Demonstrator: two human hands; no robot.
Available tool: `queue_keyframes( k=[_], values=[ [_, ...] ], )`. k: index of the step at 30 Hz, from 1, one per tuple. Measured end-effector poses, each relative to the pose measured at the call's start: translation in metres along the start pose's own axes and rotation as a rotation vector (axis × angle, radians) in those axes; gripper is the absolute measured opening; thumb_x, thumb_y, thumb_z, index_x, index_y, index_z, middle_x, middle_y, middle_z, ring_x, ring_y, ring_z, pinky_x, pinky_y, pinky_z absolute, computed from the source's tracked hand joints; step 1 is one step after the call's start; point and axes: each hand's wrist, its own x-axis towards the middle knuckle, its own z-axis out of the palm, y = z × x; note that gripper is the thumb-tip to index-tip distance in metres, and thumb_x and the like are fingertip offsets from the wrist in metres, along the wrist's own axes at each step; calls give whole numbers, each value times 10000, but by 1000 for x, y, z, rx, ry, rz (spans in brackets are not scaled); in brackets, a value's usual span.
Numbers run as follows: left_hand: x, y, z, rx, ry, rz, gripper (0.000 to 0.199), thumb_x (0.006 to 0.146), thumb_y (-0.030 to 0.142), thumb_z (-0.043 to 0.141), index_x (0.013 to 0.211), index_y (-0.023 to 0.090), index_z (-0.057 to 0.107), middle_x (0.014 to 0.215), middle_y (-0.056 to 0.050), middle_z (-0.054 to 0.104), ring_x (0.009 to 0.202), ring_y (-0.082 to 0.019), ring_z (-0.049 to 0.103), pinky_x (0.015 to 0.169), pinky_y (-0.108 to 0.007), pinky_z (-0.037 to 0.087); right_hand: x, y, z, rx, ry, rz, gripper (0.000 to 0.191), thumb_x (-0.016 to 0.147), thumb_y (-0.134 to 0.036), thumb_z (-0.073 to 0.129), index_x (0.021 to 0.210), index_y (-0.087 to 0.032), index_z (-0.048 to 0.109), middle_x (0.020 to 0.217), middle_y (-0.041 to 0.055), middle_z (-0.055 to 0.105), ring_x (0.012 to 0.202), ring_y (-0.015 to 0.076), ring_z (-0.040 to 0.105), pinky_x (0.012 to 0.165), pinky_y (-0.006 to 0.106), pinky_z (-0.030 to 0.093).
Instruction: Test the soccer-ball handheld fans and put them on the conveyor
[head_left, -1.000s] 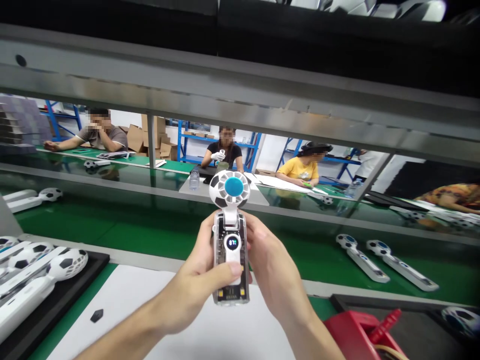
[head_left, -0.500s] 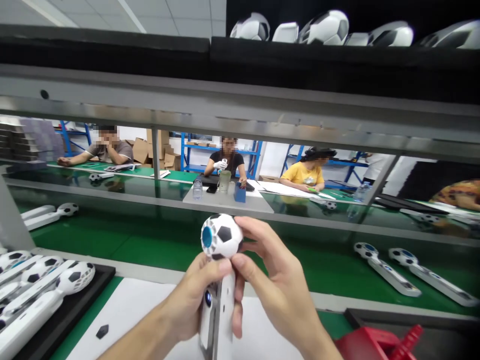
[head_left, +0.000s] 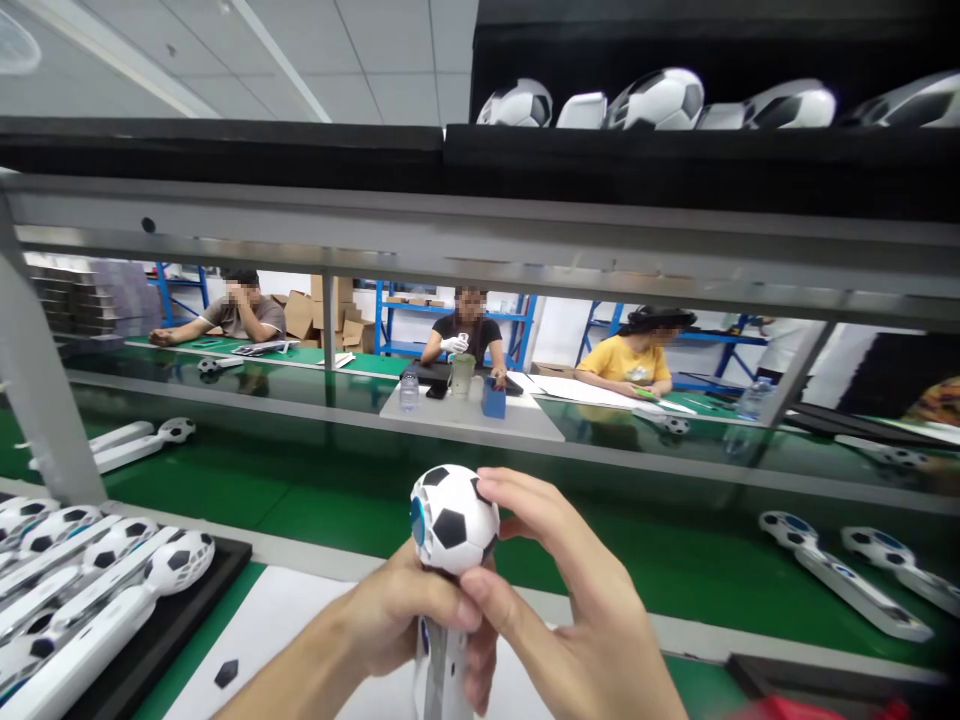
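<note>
A white device with a round football-patterned head (head_left: 456,520) stands upright at the lower middle, its blue round part facing left. My left hand (head_left: 405,610) is wrapped round the white handle (head_left: 444,670) just below the head, thumb across the front. The fingertips of my right hand (head_left: 577,590) press on the right side of the ball head, with the thumb at its lower edge. Under my hands lies a white sheet (head_left: 277,610), and on it a loose black pentagon piece (head_left: 226,673).
Several similar devices fill a black tray (head_left: 187,620) at left. Two more (head_left: 847,580) lie on the green belt (head_left: 675,530) at right. A red object (head_left: 832,708) sits lower right. A shelf (head_left: 465,220) crosses above. People sit across the line.
The view has tilted up and shifted left, so the scene sits lower and further right. The ball head has turned slightly, showing less of its blue part. Both hands keep their hold.
</note>
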Motion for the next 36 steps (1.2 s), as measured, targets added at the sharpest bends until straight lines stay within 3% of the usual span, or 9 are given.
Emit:
queue_keyframes(
  k=[6,12,16,20,24,32,36],
  values=[
    [-2,11,0,194,106,-36,136,523,132,686,598,118,573,533,-35,603,474,-160,597,471,-245,497,3,-3,-7,-33,-72,-15,430,865,-157,648,1257,-305,549,1308,28,585,1146,197,607,913,243,565],
    [-3,15,6,329,202,-10,110,572,121,659,667,120,604,547,-20,590,487,-155,593,491,-251,500,5,3,-13,57,-93,56,399,825,-79,669,1148,-296,583,1258,30,620,1053,216,655,887,305,592],
    [-3,13,7,289,216,-35,107,619,148,682,673,125,593,566,-26,591,502,-152,588,503,-262,517,9,3,-15,188,-101,172,336,809,-72,694,1051,-292,618,1199,7,642,974,185,676,828,277,605],
    [-4,14,12,218,240,-82,147,696,221,694,691,121,586,585,-38,603,495,-168,612,491,-259,509,11,8,-12,231,-52,230,104,841,-152,700,876,-227,638,1198,34,646,985,195,673,827,281,592],
    [-5,17,21,128,284,-59,200,766,297,697,768,131,586,623,-30,606,515,-172,624,536,-290,532,9,16,-8,235,-13,252,116,880,-223,680,982,-241,628,1195,42,650,1001,198,661,818,308,587],
    [-7,21,32,26,385,-51,248,822,358,654,899,130,591,766,-63,617,629,-189,627,668,-372,542,10,30,-4,-33,126,15,150,864,-205,709,988,-215,625,1065,58,658,975,204,625,746,323,537],
    [-8,20,33,15,436,-35,241,822,355,643,883,123,619,751,-54,608,633,-191,622,663,-367,540,10,31,-4,-94,159,-97,179,842,-157,730,971,-206,617,1006,67,661,940,202,630,726,321,534]
  ],
)
